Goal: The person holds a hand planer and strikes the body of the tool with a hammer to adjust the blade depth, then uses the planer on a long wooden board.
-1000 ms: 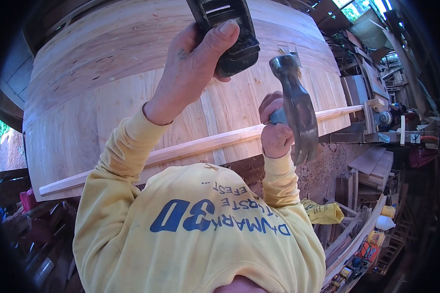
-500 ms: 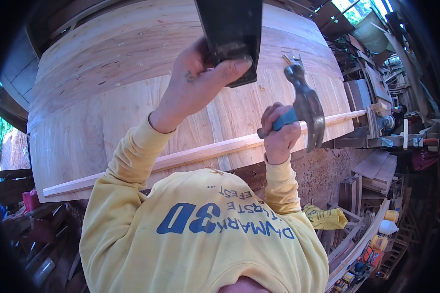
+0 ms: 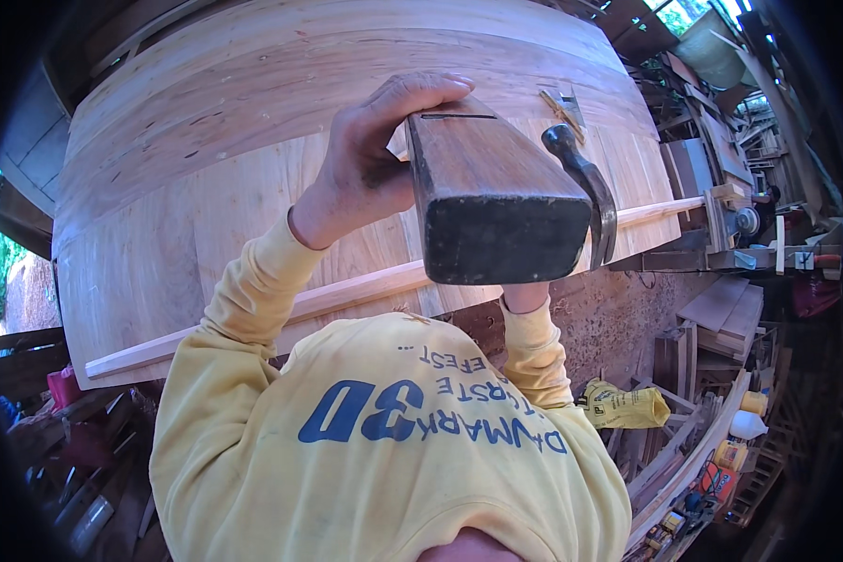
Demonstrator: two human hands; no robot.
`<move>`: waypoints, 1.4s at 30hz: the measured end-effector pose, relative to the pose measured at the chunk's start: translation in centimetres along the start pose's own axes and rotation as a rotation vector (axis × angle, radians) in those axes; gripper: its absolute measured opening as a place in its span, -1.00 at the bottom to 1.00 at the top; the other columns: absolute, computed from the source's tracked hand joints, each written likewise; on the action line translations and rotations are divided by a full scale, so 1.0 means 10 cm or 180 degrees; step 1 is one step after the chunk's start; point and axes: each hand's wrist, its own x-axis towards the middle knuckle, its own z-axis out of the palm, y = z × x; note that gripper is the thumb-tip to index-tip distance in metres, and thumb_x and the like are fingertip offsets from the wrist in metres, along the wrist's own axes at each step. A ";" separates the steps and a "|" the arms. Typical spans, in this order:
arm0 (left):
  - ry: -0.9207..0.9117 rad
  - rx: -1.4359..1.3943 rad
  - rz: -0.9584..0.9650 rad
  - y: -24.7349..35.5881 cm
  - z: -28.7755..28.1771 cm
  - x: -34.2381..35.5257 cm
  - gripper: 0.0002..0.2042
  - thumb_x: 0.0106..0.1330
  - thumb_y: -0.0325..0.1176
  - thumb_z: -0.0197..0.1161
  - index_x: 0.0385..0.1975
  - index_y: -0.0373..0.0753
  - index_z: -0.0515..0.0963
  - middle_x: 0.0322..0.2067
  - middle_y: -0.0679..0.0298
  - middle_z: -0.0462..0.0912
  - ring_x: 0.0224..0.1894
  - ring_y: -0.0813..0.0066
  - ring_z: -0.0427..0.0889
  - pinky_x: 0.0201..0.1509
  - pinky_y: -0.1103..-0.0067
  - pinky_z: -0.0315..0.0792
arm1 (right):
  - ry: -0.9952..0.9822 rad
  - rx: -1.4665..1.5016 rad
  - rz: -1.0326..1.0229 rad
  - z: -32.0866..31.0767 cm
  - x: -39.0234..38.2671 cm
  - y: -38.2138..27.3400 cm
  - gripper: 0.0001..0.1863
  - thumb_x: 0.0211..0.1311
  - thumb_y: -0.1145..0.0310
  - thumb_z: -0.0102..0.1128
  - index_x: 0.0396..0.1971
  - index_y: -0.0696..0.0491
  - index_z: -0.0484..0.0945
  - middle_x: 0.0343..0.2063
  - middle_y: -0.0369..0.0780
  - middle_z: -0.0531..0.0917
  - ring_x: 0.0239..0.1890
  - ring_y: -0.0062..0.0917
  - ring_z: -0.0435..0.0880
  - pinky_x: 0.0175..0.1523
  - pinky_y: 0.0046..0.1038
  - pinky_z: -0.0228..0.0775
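Note:
My left hand (image 3: 365, 159) grips a block-shaped hand plane (image 3: 482, 164) with a brown wooden side and a black end, thumb over its top, held up above a pale wooden panel (image 3: 131, 234). My right hand (image 3: 525, 298) is mostly hidden behind the plane; only the wrist shows, and its fingers cannot be seen. A claw hammer's black metal head (image 3: 601, 201) sticks out right of the plane, its handle hidden. A long pale wooden strip (image 3: 169, 342) lies along the panel's near edge.
A small metal tool (image 3: 567, 105) with wood shavings or sticks lies on the panel's right part. Stacked boards (image 3: 721, 314), a yellow sack (image 3: 628, 406) and several power tools (image 3: 717, 478) are at right. Dark scrap and clutter (image 3: 75, 468) fill the lower left.
The plane has come down and rightward in my left hand and turned to show its wooden side and black end. It now covers my right hand, whose fingers were visible around the hammer handle before.

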 end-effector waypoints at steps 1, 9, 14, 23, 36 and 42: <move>-0.0002 -0.0007 -0.0006 0.00 0.00 -0.01 -0.38 0.00 -0.54 0.58 0.16 -0.26 0.58 0.04 0.18 0.67 0.08 0.34 0.65 0.25 0.49 0.48 | 0.0006 -0.0004 0.0006 0.01 -0.01 0.00 -0.14 0.37 -0.53 -0.24 -0.55 0.11 0.36 -0.64 -0.28 0.36 -0.60 -0.59 0.32 -0.50 -0.54 0.08; 0.0098 -0.0339 -0.0114 -0.01 0.03 -0.07 -0.40 0.04 -0.55 0.58 0.17 -0.29 0.58 0.05 0.19 0.67 0.09 0.41 0.66 0.24 0.53 0.48 | -0.0015 -0.1589 -0.0201 0.05 -0.08 -0.04 -0.13 0.36 -0.55 -0.25 -0.56 0.09 0.34 -0.64 -0.28 0.35 -0.58 -0.61 0.31 -0.47 -0.54 0.06; 0.0401 0.0529 -0.0310 0.05 0.14 -0.12 -0.55 0.15 -0.51 0.55 0.07 -0.29 0.62 -0.08 0.27 0.74 -0.05 0.56 0.68 0.08 0.56 0.55 | -0.0056 -0.0617 -0.0102 0.03 -0.11 0.07 -0.20 0.42 -0.46 -0.20 -0.52 0.09 0.38 -0.61 -0.30 0.37 -0.58 -0.62 0.31 -0.49 -0.53 0.07; 0.1289 -0.2959 -0.2442 0.04 0.28 0.01 -0.70 0.52 -0.16 0.23 0.08 -0.17 0.52 0.05 0.22 0.69 0.12 0.29 0.68 0.18 0.19 0.62 | -0.0561 -0.1655 -0.1112 0.04 -0.04 0.05 -0.49 0.26 -0.07 0.39 -0.43 0.09 0.44 -0.61 -0.24 0.42 -0.60 -0.41 0.40 -0.44 -0.40 0.16; 0.1309 -0.3115 -0.2398 0.16 0.32 0.03 -0.68 0.48 -0.15 0.30 0.07 -0.20 0.54 -0.06 0.25 0.73 -0.01 0.39 0.73 0.04 0.24 0.66 | -0.0722 -0.2132 -0.1424 0.08 0.04 -0.18 -0.43 0.19 -0.19 0.39 -0.47 0.05 0.44 -0.62 -0.22 0.49 -0.61 -0.28 0.45 -0.43 -0.29 0.21; 0.1318 -0.2953 -0.2440 0.01 0.31 -0.04 -0.71 0.45 -0.16 0.33 0.03 -0.16 0.57 -0.10 0.29 0.74 -0.07 0.41 0.74 -0.03 0.24 0.67 | -0.0013 -0.1941 -0.0626 0.03 0.10 -0.18 -0.42 0.37 -0.16 0.26 -0.43 0.12 0.43 -0.61 -0.25 0.40 -0.59 -0.47 0.37 -0.47 -0.40 0.16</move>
